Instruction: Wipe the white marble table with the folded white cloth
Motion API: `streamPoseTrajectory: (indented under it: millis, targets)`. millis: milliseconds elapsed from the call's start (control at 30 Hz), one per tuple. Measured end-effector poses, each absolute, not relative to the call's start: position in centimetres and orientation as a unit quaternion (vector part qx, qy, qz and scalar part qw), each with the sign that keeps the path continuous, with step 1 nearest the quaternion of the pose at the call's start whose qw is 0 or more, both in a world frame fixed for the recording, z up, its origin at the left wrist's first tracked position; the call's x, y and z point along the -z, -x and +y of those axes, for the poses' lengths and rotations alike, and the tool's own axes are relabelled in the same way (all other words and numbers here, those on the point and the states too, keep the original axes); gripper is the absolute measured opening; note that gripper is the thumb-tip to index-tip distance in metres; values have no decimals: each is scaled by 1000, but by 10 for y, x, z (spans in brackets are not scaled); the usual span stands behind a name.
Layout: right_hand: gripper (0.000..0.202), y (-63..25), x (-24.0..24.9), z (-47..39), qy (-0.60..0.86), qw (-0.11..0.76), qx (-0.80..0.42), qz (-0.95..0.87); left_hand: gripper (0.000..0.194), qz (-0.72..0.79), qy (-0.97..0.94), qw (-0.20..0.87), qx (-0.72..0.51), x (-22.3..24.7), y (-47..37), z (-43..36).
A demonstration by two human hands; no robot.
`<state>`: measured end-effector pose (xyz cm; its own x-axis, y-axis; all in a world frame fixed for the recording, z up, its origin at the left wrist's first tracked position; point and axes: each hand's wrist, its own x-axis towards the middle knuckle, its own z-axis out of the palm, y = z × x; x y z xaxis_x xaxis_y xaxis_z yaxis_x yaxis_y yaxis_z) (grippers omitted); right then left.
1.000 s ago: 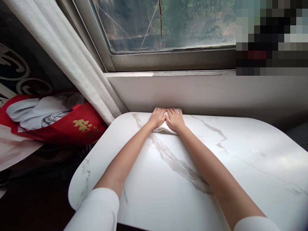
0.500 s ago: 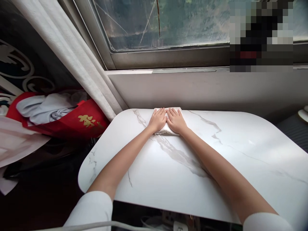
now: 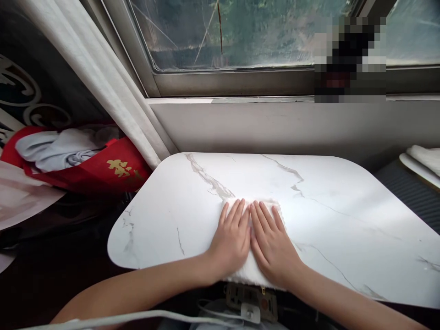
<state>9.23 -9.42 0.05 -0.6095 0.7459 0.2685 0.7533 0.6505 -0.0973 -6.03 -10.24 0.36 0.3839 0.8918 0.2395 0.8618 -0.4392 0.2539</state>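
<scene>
A white cloth [image 3: 256,270] lies flat near the front edge of a white marble-patterned table [image 3: 158,201]. My left hand [image 3: 232,240] rests flat on its left half, fingers stretched out and pointing away from me. Beside it, my right hand [image 3: 273,240] presses on the right half in the same way, the fingers extended. The two hands nearly touch along their inner sides. Much of the cloth is covered by them, with its far edge showing past the fingertips and its near edge by the wrists.
Behind the table are a wall and a window [image 3: 240,41]. A pale curtain [image 3: 92,78] hangs at the left, near a red bag [image 3: 89,176] holding grey fabric. Below the front edge sits a power strip [image 3: 271,305] with a cable [image 3: 137,316]. Folded white cloth lies at far right.
Both hands have drawn the cloth from the table's far edge back to the near edge, toward me. The view has shifted slightly to the right.
</scene>
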Motion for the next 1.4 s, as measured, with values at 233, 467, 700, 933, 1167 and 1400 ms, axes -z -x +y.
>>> streamPoseTrajectory:
  millis: [233, 467, 700, 933, 1167, 1400]
  targets:
    - [74, -109, -3, -114, 411, 153, 13, -899, 56, 482, -860, 74, -153, -6, 55, -120]
    - [61, -110, -4, -16, 435, 115, -29, -892, 50, 538, -824, 61, -169, -1, 44, -34]
    - [59, -109, -1, 103, 478, 111, -17, -871, 48, 565, -809, 31, -159, 1, 32, 89]
    - [58, -117, 4, 155, 491, 140, -24, -860, 46, 586, -795, 1, -159, 2, 18, 140]
    - [57, -120, 6, 157, 515, 142, -7, -845, 47, 587, -795, -2, -152, 2, 13, 147]
    - [57, -133, 5, 114, 518, 126, 11, -846, 47, 571, -809, 4, -138, 0, 2, 107]
